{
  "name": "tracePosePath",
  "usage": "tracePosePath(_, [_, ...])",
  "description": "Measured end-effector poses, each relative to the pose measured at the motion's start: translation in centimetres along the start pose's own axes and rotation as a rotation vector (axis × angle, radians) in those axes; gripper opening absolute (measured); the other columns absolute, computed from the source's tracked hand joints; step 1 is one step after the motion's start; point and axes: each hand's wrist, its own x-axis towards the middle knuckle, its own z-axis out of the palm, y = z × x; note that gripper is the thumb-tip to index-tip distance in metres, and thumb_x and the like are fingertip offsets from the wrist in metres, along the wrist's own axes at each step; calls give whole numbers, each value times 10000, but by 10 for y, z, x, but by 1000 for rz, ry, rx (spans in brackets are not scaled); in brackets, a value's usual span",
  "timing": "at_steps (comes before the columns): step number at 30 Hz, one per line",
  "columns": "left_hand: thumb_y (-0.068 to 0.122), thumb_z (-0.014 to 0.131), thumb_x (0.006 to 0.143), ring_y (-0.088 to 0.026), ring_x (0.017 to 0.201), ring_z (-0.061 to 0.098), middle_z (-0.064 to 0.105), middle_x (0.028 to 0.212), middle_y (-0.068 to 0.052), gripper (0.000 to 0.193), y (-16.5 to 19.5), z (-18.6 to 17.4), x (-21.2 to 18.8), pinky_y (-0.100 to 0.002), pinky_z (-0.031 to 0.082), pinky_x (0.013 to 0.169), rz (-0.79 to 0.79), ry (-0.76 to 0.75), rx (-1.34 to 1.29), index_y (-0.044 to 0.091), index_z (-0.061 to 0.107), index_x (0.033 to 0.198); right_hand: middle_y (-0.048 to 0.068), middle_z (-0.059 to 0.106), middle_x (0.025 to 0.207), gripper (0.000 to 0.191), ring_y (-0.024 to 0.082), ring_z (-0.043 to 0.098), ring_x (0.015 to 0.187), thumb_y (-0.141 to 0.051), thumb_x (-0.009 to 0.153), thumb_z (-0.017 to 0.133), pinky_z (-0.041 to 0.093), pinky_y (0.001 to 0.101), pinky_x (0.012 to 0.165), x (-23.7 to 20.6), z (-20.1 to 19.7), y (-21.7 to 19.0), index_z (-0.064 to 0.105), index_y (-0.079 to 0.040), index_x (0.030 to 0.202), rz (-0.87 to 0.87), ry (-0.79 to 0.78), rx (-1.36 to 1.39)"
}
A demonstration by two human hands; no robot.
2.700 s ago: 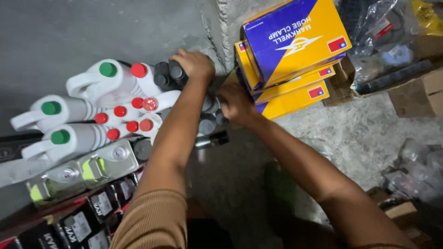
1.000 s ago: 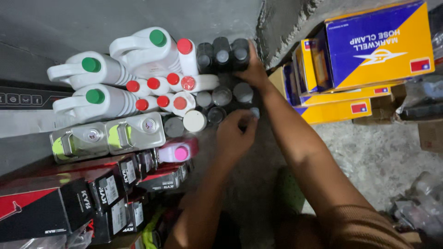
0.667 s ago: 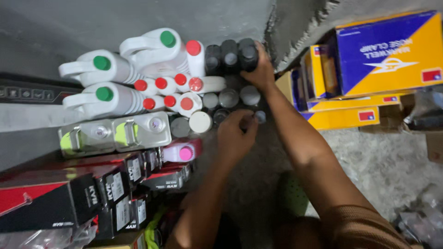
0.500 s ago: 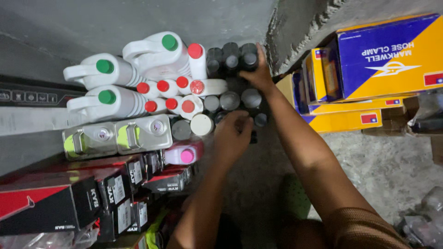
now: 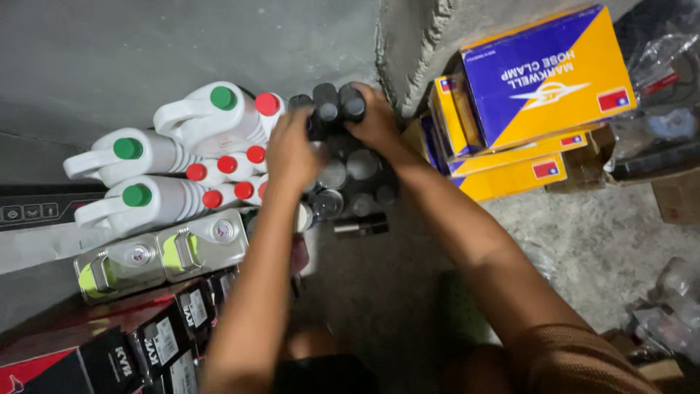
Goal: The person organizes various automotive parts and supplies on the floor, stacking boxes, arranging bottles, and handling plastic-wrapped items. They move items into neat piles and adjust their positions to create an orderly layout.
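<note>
I have both arms stretched forward, bare forearms converging; my left hand and right hand are close together, fingers curled in a grip.

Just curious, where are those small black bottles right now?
The black bottles stand at top centre, between both hands, right of the white jugs.
</note>
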Motion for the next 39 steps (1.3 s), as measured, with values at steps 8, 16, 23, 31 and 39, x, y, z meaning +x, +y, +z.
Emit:
tracePosePath(8, [101, 689, 837, -381, 1085, 658, 665, 1211, -155, 409, -16, 61, 67, -545, 517, 857, 221, -257, 451, 165, 669, 1240, 235, 622, 1112, 348, 430, 628, 1016, -107, 776, 750, 542, 511, 843, 3, -21, -28, 671, -82, 1114, -46, -25, -483])
tracePosePath(16, [20, 671, 777, -407, 1045, 684, 670, 1206, -174, 284, -10, 65, 84, -500, 548, 881, 267, -301, 324, 89, 734, 1045, 145, 670, 1039, 193, 323, 614, 1057, -187, 865, 619, 472, 499, 861, 19, -18, -27, 713, -90, 1003, -155, -100, -845])
tracePosePath(23, [53, 752, 668, -433, 964, 675, 667, 1137, -201, 310, -5, 80, 81, -513, 541, 831, 347, -240, 115, 80, 742, 976, 124, 659, 1000, 228, 297, 551, 1061, -226, 859, 602, 413, 412, 887, 6, -30, 0, 723, -64, 964, -334, -23, -993])
tracePosePath(31, [81, 794, 796, -427, 983, 674, 659, 1121, -212, 215, -3, 94, 75, -519, 550, 879, 485, -58, -97, 53, 690, 982, 124, 640, 1029, 169, 308, 544, 1068, -219, 879, 626, 417, 438, 906, 7, -23, 12, 717, -95, 950, -402, 77, -917])
tracePosePath(39, [161, 823, 664, -458, 1000, 652, 671, 1109, -246, 471, 0, 75, 82, -510, 527, 878, 347, -222, -78, 43, 728, 1110, 174, 694, 1172, 680, 375, 527, 1265, -253, 708, 794, 329, 587, 1080, -2, -34, -4, 628, -15, 1323, -529, 3, -558])
